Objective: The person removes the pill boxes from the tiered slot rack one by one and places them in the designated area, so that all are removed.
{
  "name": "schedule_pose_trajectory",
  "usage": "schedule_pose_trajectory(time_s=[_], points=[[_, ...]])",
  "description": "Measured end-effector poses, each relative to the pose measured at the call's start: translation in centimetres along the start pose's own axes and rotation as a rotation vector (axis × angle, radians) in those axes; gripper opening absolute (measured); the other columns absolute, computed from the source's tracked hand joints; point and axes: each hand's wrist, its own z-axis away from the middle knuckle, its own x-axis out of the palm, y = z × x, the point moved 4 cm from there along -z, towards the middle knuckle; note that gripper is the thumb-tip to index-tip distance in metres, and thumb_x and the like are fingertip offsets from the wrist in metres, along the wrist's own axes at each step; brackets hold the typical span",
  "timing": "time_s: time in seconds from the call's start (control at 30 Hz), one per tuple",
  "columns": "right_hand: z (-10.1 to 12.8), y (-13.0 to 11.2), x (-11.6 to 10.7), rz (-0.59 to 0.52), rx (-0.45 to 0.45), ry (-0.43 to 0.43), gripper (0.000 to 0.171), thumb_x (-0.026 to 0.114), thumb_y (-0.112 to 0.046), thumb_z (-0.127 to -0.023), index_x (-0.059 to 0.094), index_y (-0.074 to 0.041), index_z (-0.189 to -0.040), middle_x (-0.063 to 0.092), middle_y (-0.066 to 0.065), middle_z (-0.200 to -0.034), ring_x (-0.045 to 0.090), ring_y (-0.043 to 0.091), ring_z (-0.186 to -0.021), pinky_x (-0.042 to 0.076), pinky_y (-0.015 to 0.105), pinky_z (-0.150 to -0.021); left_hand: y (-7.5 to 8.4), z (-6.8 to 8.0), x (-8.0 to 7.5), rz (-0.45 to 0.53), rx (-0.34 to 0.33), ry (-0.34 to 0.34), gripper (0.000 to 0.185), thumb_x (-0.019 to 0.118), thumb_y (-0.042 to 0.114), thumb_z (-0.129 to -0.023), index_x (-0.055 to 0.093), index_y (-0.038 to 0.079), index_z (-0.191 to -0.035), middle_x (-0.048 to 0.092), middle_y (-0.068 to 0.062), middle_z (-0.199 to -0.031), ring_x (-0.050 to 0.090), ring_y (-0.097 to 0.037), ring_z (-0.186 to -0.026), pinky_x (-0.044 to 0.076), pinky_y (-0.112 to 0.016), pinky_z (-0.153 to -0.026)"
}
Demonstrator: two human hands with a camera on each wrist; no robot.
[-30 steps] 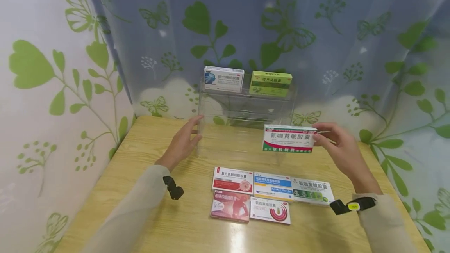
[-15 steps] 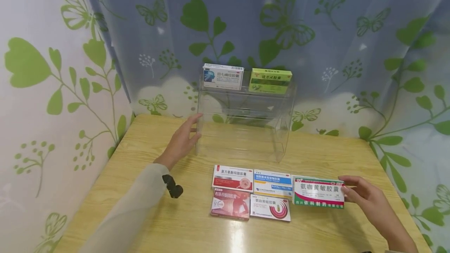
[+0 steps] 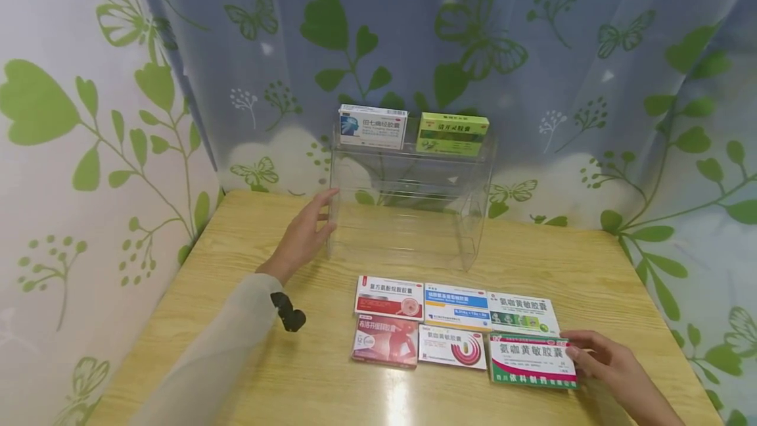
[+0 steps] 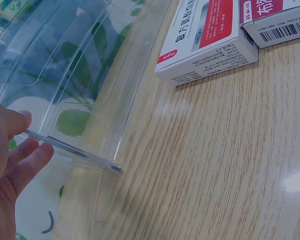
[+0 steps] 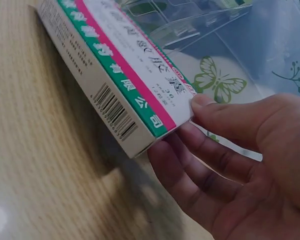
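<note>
My right hand (image 3: 603,367) pinches the right end of a white medicine box with green and pink bands (image 3: 532,361), low over the table at the front right; in the right wrist view the thumb (image 5: 225,117) lies on top of the box (image 5: 125,75) and fingers sit under it. My left hand (image 3: 303,235) rests with straight fingers against the left wall of a clear acrylic tiered rack (image 3: 408,209); the left wrist view shows the fingers (image 4: 20,150) touching the rack's edge (image 4: 70,150). Two boxes, white-blue (image 3: 372,127) and green (image 3: 452,133), stand on the rack's top tier.
Several flat medicine boxes lie in two rows on the wooden table (image 3: 236,347) in front of the rack, among them a red-white one (image 3: 389,297), a pink one (image 3: 384,340) and a blue-banded one (image 3: 457,304). Leaf-print curtains close in the back and both sides.
My right hand carried the green-and-pink box from in front of the rack down and toward me to the front right, beside the lower row. The left hand stayed at the rack.
</note>
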Motion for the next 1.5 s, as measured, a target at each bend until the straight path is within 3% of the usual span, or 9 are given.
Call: schedule_pose_trajectory(time_s=[0.27,0.63,0.73,0.83,0.97,1.03,1.3,1.5], points=[[-0.1,-0.5,0.9,0.021,0.012,0.064,0.061,0.062,-0.04,-0.113,0.054,0.005,-0.153,0.067,0.021,-0.141,0.07,0.007,-0.103,0.065,0.026,-0.082,0.0,-0.1,-0.2,-0.002,0.002,0.001,0.073,0.064,0.011,-0.111,0.03,0.031,-0.172,0.044,-0.015,-0.171,0.063,-0.041,-0.14,0.059,-0.062,-0.107],[-0.1,0.4,1.5,-0.077,0.057,0.099,0.073,0.062,-0.051,-0.11,0.05,0.003,-0.156,0.064,0.023,-0.148,0.075,0.008,-0.106,0.067,0.028,-0.087,0.3,-0.2,-0.5,-0.011,0.017,0.006,0.074,0.064,0.009,-0.111,0.029,0.031,-0.172,0.044,-0.017,-0.17,0.064,-0.041,-0.138,0.058,-0.064,-0.108],[-0.1,0.3,0.8,-0.071,0.026,0.127,0.071,0.061,-0.051,-0.111,0.051,0.003,-0.156,0.069,0.015,-0.144,0.075,0.003,-0.105,0.066,0.024,-0.087,0.4,-0.1,-0.5,-0.01,0.018,0.003,0.074,0.064,0.008,-0.11,0.029,0.03,-0.172,0.044,-0.018,-0.17,0.064,-0.042,-0.138,0.058,-0.064,-0.107],[-0.3,-0.5,-0.3,-0.072,-0.089,0.184,0.061,0.059,-0.043,-0.113,0.053,0.004,-0.153,0.076,-0.01,-0.13,0.076,-0.001,-0.102,0.063,0.017,-0.085,0.4,-0.1,-0.5,-0.01,0.022,0.0,0.074,0.064,0.008,-0.11,0.029,0.03,-0.172,0.044,-0.019,-0.17,0.064,-0.042,-0.138,0.058,-0.065,-0.107],[-1.0,-3.0,-2.0,-0.095,-0.295,0.273,0.042,0.059,-0.028,-0.115,0.059,-0.001,-0.148,0.071,-0.033,-0.119,0.076,-0.004,-0.102,0.061,0.013,-0.085,0.3,-0.1,-0.4,-0.015,0.022,0.004,0.075,0.064,0.008,-0.11,0.028,0.03,-0.172,0.044,-0.018,-0.17,0.065,-0.042,-0.137,0.058,-0.065,-0.107],[-1.8,-4.7,-2.9,-0.085,-0.357,0.317,0.037,0.06,-0.025,-0.114,0.062,-0.006,-0.145,0.069,-0.035,-0.118,0.074,-0.007,-0.101,0.059,0.01,-0.085,0.2,-0.1,-0.3,-0.018,0.021,0.006,0.075,0.064,0.007,-0.11,0.029,0.03,-0.172,0.044,-0.018,-0.17,0.065,-0.042,-0.136,0.059,-0.064,-0.107],[-5.3,-12.3,-6.2,-0.01,-0.51,0.386,0.036,0.063,-0.026,-0.113,0.064,-0.009,-0.144,0.069,-0.033,-0.117,0.073,-0.009,-0.097,0.055,0.005,-0.087,0.2,0.0,-0.1,-0.009,0.022,0.009,0.076,0.065,0.006,-0.109,0.029,0.029,-0.172,0.043,-0.018,-0.171,0.066,-0.041,-0.136,0.06,-0.062,-0.106],[-7.7,-18.5,-7.4,0.088,-0.514,0.421,0.048,0.063,-0.042,-0.112,0.062,-0.012,-0.149,0.068,-0.023,-0.125,0.066,-0.01,-0.103,0.047,0.004,-0.092,0.1,0.0,0.0,-0.01,0.017,0.005,0.075,0.065,0.007,-0.109,0.029,0.029,-0.172,0.043,-0.018,-0.171,0.066,-0.041,-0.136,0.06,-0.061,-0.106]])
